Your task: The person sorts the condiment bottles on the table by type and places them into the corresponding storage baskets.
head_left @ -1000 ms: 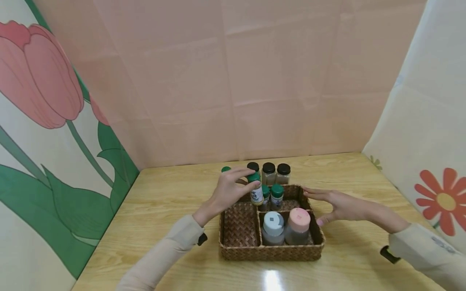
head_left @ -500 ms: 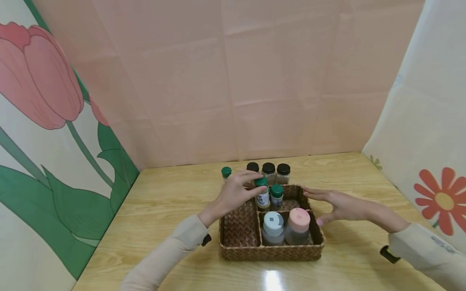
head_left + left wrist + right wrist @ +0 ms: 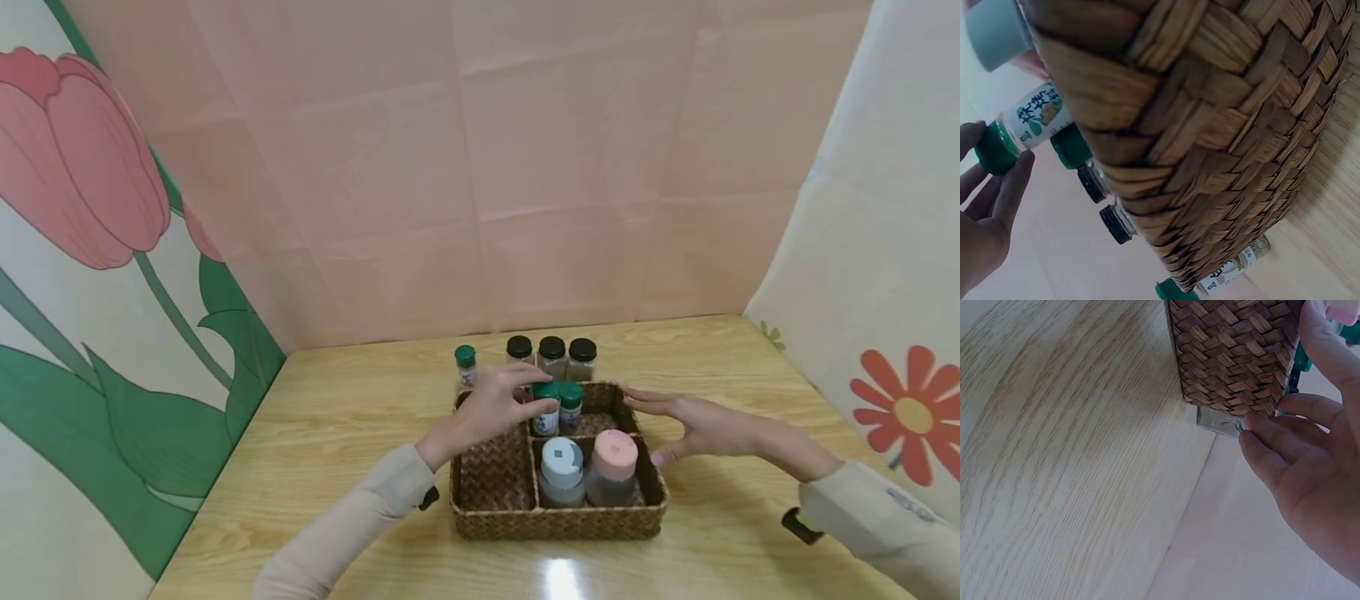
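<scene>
My left hand (image 3: 491,404) pinches the green cap of a spice jar (image 3: 547,422) between thumb and fingers. That jar stands upright in the back right compartment of a woven basket (image 3: 558,523), beside a second green-capped spice jar (image 3: 571,410). In the left wrist view its label (image 3: 1038,115) shows above the basket rim. My right hand (image 3: 705,427) touches the basket's right side, thumb at the rim and spread fingers at the back corner. A bottle with a light-blue lid (image 3: 562,465) and one with a pink lid (image 3: 615,457) occupy the front right compartment.
Behind the basket stand three black-capped jars (image 3: 551,358) and, further left, a green-capped jar (image 3: 466,365). The basket rests on a wood-grain table (image 3: 352,408). A pink cloth (image 3: 480,183) hangs along the table's back edge, with flowered cloths at both sides.
My left hand has moved right and down, taking the pinched spice jar from above the divider into the back right compartment. The right hand has stayed at the basket.
</scene>
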A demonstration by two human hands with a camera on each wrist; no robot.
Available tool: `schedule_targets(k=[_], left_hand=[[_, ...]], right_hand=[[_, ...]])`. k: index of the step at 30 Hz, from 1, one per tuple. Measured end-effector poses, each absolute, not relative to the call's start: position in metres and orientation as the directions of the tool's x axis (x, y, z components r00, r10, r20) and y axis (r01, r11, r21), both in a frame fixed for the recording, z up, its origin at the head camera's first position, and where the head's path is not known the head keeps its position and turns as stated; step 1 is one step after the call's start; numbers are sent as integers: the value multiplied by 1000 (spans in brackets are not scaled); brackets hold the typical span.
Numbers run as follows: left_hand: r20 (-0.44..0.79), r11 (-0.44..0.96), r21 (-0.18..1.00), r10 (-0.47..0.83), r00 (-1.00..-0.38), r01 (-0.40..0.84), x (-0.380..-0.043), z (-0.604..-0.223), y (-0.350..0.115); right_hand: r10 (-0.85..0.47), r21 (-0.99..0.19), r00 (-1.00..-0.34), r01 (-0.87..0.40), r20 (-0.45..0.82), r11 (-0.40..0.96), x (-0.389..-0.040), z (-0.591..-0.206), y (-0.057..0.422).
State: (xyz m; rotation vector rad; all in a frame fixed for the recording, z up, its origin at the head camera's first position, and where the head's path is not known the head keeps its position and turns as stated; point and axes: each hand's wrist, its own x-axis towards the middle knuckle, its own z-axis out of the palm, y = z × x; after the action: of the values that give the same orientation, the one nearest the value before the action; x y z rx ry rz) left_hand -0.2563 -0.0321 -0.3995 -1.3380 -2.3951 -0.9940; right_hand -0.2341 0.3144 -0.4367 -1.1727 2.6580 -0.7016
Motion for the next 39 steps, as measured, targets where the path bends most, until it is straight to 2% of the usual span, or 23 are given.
schedule_targets(k=[4,16,39], left_hand=[[439,371,472,688,-578,800,-256,-402,-32],[323,458,362,755,-570,812,-259,-408,-31],[210,409,377,836,-506,831,-261,-413,-34]], right_hand=[[-732,-471,-679,-665,58,579,-234,-438,315],[-731,-477,-681,-659,49,582,-235,-439,314],[-733,-472,-680,-657,32,588,-236,-439,316]])
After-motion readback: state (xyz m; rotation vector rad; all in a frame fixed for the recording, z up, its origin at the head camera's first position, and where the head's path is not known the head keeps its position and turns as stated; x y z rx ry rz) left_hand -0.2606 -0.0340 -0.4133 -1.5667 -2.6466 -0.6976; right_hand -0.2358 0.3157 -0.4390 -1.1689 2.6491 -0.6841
